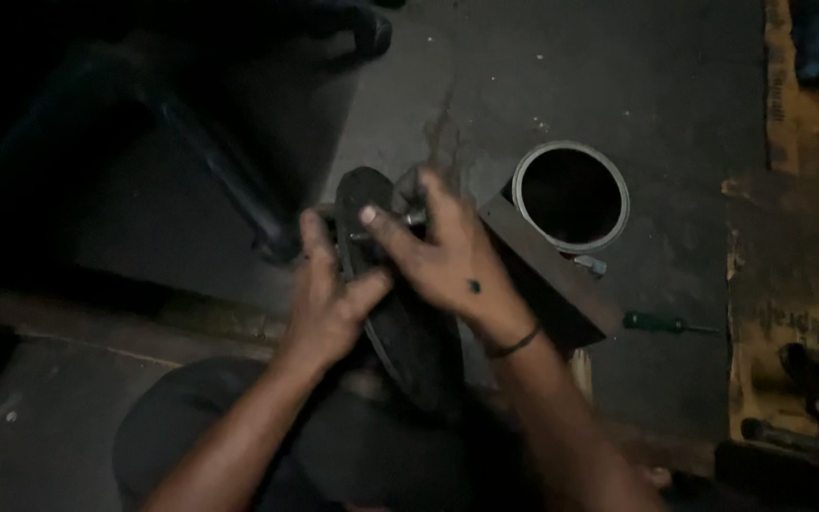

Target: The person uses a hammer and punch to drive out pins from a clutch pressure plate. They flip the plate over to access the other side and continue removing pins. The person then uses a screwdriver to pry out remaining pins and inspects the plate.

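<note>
Now both hands are on the dark round disc (400,332), held on edge over the lap. Left hand (329,303) grips its rim, fingers curled; right hand (447,256) pinches a small metal fitting (416,216) at the top. Just beyond, an open metal cylinder (571,196) stands on the floor (675,85).

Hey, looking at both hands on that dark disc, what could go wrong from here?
1. The scene is very dim, so the left hand and right hand may fumble the small metal part at the dark disc.
2. A dropped part could roll into the open cylinder.
3. The green-handled screwdriver lies loose nearby, easy to knock.
</note>
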`<state>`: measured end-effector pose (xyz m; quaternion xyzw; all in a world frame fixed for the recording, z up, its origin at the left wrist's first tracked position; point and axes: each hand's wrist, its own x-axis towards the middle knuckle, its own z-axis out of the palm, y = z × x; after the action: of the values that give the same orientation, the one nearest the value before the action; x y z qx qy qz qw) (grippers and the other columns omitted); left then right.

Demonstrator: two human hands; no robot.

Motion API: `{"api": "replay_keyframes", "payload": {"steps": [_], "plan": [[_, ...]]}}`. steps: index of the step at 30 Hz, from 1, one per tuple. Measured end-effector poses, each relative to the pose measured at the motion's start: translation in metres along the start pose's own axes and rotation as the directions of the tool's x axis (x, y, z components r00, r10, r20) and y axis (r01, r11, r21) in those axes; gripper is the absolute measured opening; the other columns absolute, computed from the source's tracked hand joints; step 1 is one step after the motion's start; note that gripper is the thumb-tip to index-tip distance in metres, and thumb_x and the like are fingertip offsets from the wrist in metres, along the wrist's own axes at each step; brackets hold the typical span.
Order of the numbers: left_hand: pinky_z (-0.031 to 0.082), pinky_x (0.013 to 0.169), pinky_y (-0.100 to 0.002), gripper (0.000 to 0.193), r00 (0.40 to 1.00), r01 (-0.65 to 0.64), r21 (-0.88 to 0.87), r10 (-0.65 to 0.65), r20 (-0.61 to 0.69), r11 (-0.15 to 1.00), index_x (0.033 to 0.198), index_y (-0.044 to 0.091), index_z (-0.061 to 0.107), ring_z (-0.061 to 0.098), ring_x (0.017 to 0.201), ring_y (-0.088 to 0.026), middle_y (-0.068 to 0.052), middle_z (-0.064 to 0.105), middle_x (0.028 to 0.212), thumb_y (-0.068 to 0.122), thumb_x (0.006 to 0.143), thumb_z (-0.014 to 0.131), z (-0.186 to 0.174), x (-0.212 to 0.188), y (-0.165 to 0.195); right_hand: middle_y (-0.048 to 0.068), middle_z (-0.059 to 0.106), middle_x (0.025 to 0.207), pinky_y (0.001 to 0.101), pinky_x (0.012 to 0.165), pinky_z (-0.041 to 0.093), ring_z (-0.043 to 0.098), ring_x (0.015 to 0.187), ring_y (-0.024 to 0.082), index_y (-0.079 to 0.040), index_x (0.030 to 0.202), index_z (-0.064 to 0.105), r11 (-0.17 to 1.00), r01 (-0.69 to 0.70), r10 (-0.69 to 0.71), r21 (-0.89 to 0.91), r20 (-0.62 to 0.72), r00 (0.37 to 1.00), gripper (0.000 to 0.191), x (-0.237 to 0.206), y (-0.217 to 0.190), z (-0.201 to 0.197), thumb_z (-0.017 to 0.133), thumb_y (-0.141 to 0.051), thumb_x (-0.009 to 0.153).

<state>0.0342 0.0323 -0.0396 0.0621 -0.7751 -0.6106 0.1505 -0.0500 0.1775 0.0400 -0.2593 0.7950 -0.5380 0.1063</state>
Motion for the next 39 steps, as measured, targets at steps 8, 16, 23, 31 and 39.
{"api": "replay_keyframes", "payload": {"steps": [8, 16, 23, 31, 39], "plan": [[0.049, 0.106, -0.039, 0.085, 0.997, 0.081, -0.033, -0.08, 0.015, 0.996, 0.154, 0.0, 0.036, 0.065, 0.125, -0.034, -0.021, 0.066, 0.135, 0.024, 0.075, 0.059, 0.008, -0.007, -0.015, 0.021, 0.064, 0.057, 0.0469, 0.054, 0.052, 0.069, 0.056, 0.035, 0.0, 0.098, 0.068, 0.875, -0.081, 0.152, -0.477, 0.113, 0.982, 0.038, -0.01, -0.033, -0.018, 0.07, -0.038, 0.091], [0.049, 0.105, -0.038, 0.09, 0.998, 0.059, -0.031, -0.058, 0.034, 0.998, 0.162, 0.006, 0.026, 0.064, 0.126, -0.03, -0.019, 0.064, 0.138, 0.018, 0.08, 0.063, 0.011, -0.001, -0.011, 0.021, 0.067, 0.06, 0.0421, 0.052, 0.054, 0.069, 0.052, 0.031, 0.002, 0.098, 0.071, 0.856, -0.067, 0.069, -0.512, -0.014, 0.997, 0.04, -0.019, -0.024, -0.008, 0.071, -0.037, 0.09], [0.052, 0.101, -0.036, 0.089, 0.983, 0.15, -0.048, -0.143, 0.117, 0.988, 0.161, 0.01, 0.029, 0.068, 0.119, -0.028, -0.016, 0.069, 0.131, 0.012, 0.077, 0.058, 0.02, 0.009, 0.011, 0.012, 0.072, 0.071, 0.0325, 0.059, 0.054, 0.07, 0.065, 0.016, -0.002, 0.104, 0.073, 0.971, -0.153, 0.161, -0.183, 0.024, 0.987, 0.035, -0.007, 0.009, -0.027, 0.069, -0.035, 0.093], [0.049, 0.108, -0.039, 0.093, 0.978, 0.149, -0.017, -0.145, 0.152, 0.989, 0.163, 0.01, 0.023, 0.064, 0.128, -0.03, -0.017, 0.064, 0.14, 0.02, 0.078, 0.059, 0.011, 0.005, 0.004, 0.009, 0.078, 0.082, 0.0322, 0.065, 0.058, 0.075, 0.074, 0.015, -0.004, 0.1, 0.071, 0.977, -0.161, 0.157, -0.14, -0.035, 0.987, 0.025, -0.002, 0.003, -0.048, 0.071, -0.028, 0.092], [0.051, 0.106, -0.042, 0.095, 0.991, 0.021, 0.07, -0.03, 0.128, 0.997, 0.163, 0.008, 0.022, 0.068, 0.122, -0.032, -0.019, 0.068, 0.131, 0.023, 0.077, 0.06, 0.011, 0.007, 0.005, 0.009, 0.08, 0.09, 0.0321, 0.076, 0.057, 0.076, 0.084, 0.017, -0.004, 0.104, 0.074, 0.98, -0.199, 0.196, -0.027, -0.085, 0.977, 0.018, -0.021, 0.017, -0.022, 0.072, -0.013, 0.089]]}}
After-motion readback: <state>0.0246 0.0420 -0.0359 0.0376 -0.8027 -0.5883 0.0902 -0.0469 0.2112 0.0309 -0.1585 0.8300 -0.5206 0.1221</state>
